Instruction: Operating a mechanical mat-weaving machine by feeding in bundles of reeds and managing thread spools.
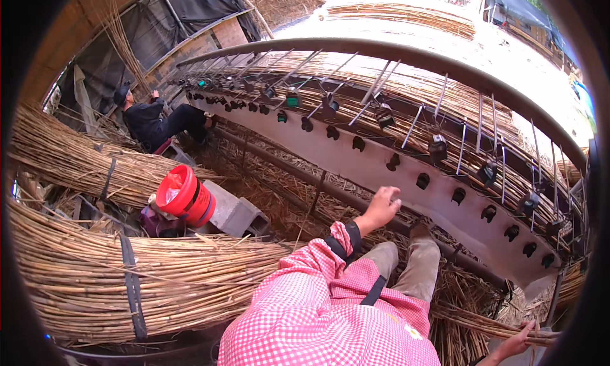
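My left hand [382,208] is raised with nothing in it, its fingers apart and slightly curled, in front of the long pale board [371,168] of the loom-like frame. At the lower right my right hand [520,338] grips a thin bundle of reed stalks [481,322] beside my right leg. Dark bobbins [437,148] wound with wire or cord hang in a row above the board, among thin metal rods. Behind them lie many long reed stalks [410,85].
Big tied reed bundles [190,280] lie to my left. Near them are a red bucket [202,201] and a concrete block [240,211]. A co-worker [150,118] sits farther left, holding upright stalks [125,46]. A metal pipe [286,158] runs low along the frame.
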The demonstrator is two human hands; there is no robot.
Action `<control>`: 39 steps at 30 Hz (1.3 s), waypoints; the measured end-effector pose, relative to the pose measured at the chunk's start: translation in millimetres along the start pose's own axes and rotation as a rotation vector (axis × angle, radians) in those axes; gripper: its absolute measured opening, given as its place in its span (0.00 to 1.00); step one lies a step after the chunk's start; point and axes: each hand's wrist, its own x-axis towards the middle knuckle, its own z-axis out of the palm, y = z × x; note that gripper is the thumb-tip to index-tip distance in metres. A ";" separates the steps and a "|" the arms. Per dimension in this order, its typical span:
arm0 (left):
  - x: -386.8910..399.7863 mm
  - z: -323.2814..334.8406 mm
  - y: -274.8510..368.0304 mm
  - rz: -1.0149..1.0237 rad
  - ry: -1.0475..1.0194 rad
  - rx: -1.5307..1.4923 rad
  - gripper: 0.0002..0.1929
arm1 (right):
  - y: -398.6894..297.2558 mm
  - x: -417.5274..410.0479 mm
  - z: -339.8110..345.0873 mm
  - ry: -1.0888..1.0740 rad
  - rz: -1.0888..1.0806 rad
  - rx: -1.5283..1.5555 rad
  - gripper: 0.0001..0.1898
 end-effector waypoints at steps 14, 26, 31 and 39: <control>-63.5 120.4 183.7 0.440 -0.760 -0.504 0.16 | -45.1 -54.8 50.4 -0.556 -0.320 -0.142 0.15; -95.4 150.9 187.3 0.759 -0.680 -0.401 0.08 | -62.1 -79.0 40.9 -0.610 -0.014 0.022 0.18; -112.5 161.5 172.3 0.738 -0.767 -0.391 0.08 | -66.8 -89.4 37.1 -0.626 0.050 -0.031 0.15; -22.4 89.8 142.3 0.388 -0.233 -0.657 0.04 | -40.5 -72.5 26.2 -0.440 -0.012 0.216 0.09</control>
